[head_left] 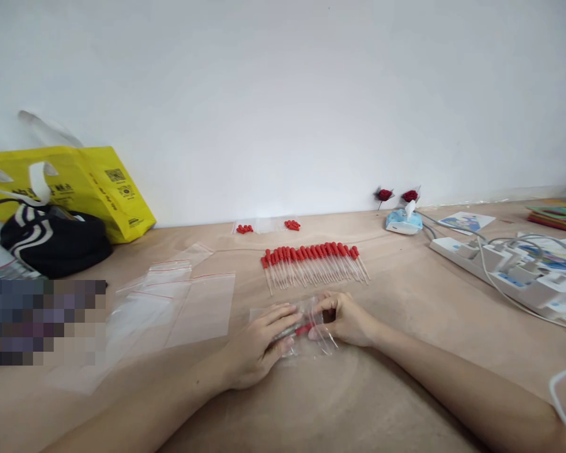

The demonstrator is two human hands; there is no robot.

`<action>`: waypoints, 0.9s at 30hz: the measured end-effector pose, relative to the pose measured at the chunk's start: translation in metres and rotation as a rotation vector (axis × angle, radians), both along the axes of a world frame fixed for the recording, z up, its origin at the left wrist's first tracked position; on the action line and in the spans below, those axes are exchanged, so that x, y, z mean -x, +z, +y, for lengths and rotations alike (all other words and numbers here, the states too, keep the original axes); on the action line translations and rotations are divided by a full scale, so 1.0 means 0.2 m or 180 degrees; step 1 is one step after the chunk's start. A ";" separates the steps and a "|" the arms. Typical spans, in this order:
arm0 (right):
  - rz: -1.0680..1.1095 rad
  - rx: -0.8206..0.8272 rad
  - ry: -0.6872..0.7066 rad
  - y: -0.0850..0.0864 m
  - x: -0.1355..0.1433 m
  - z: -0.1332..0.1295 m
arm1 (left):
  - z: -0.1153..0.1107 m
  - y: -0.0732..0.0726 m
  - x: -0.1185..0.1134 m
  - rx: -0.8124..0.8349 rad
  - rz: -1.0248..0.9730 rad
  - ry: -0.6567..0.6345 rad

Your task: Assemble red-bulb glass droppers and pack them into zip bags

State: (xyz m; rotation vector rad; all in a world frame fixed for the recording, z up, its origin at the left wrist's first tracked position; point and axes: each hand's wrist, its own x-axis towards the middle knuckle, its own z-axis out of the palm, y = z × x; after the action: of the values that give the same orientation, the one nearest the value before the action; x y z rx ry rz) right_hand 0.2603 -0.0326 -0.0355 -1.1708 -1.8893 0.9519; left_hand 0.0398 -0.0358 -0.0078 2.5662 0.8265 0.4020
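Note:
A clear plastic bag [290, 360] lies on the table between my hands, with a red-tipped item [304, 329] in it. My left hand [259, 346] rests on the bag's left part, its fingers wrapped over the plastic. At the bag's right end, my right hand [346, 319] pinches the plastic between thumb and fingers. Just beyond them lies a row of several clear droppers with red bulbs [311, 253]. More clear zip bags with red lines [207, 308] are spread out left of my hands.
Small bags with red pieces [292, 224] lie near the wall. At left are a yellow bag [122, 201] and a black pouch [66, 242]. A tissue pack [403, 223], two red roses and a power strip with cables [476, 270] are at right.

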 end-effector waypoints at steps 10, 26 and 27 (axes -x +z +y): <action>0.0285 0.0039 -0.0063 0.01 -0.06 0.04 | -0.01 0.02 0.15 0.0077 0.0040 0.0072; -0.2158 -0.0521 -0.1420 0.17 0.02 0.71 | 0.01 0.05 0.16 0.0091 0.0392 -0.0174; -0.2125 -0.0474 -0.1413 0.16 0.02 0.73 | 0.01 0.06 0.16 0.0087 0.0415 -0.0184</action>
State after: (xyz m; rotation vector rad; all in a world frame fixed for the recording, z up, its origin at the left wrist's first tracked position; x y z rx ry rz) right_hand 0.2559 0.1131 -0.0029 -1.8653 -1.9979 0.1726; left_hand 0.0070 -0.0332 0.0038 2.6060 0.7945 0.2060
